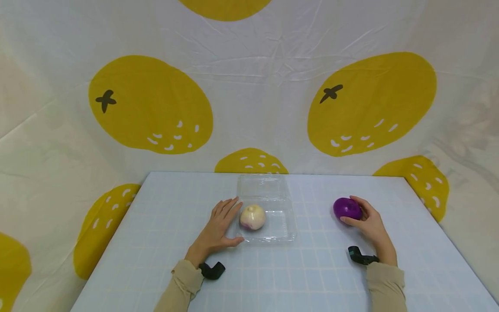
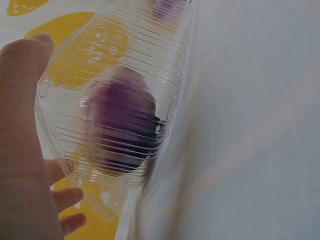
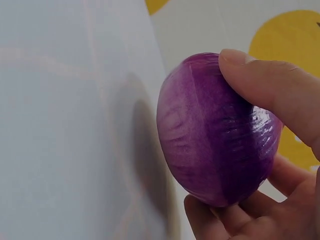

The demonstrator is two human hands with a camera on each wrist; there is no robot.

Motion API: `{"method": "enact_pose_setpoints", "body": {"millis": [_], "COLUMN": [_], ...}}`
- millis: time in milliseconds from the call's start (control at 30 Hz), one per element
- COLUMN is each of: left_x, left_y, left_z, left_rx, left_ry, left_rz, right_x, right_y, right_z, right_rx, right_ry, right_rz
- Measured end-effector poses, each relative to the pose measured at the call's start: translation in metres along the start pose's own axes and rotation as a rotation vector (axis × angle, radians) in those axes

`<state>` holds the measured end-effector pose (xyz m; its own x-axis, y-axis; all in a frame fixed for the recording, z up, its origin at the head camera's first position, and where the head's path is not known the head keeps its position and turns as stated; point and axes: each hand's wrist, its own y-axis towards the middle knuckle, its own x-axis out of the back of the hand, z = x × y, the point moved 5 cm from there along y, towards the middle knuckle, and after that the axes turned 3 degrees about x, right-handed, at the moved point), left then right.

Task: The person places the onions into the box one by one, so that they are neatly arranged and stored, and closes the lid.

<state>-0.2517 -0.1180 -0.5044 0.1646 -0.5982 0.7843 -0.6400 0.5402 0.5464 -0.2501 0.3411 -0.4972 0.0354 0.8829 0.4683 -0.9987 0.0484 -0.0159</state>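
A clear plastic clamshell box (image 1: 282, 225) lies with its lid (image 1: 262, 185) folded back toward the wall. Inside its left half sits a pale onion (image 1: 252, 216) with a purple patch low on one side. My left hand (image 1: 218, 227) is spread along the box's left side, thumb at the front corner and fingers near the hinge. Through the ribbed wall in the left wrist view, the onion shows purple and white. Over to the right, my right hand (image 1: 368, 219) grips a glossy purple onion (image 3: 215, 130) between thumb and fingers, close over the table.
The table (image 1: 312, 277) has a pale blue checked cover. Behind it hangs a white cloth (image 1: 257, 108) printed with large yellow fruit, meeting the table's back edge just beyond the lid. A black camera mount (image 1: 212, 271) is on the left wrist, another (image 1: 362, 256) on the right.
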Motion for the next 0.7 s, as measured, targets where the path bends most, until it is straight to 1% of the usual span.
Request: {"method": "enact_pose_setpoints", "body": {"millis": [200, 333, 500, 700], "left_x": [0.0, 0.0, 0.0, -0.001], "left_y": [0.0, -0.001, 0.0, -0.001], "left_z": [0.0, 0.0, 0.0, 0.0], "left_rx": [0.005, 0.009, 0.004, -0.001], "left_ry": [-0.003, 0.005, 0.001, 0.001], "left_rz": [0.013, 0.015, 0.005, 0.004], "right_x": [-0.011, -0.02, -0.03, -0.043], "right_y": [0.005, 0.007, 0.009, 0.012], "right_z": [0.006, 0.012, 0.023, 0.033], "right_rx": [0.024, 0.073, 0.15, 0.194], "right_ry": [0.005, -0.007, 0.032, 0.052], "right_rz": [0.02, 0.037, 0.053, 0.072]}}
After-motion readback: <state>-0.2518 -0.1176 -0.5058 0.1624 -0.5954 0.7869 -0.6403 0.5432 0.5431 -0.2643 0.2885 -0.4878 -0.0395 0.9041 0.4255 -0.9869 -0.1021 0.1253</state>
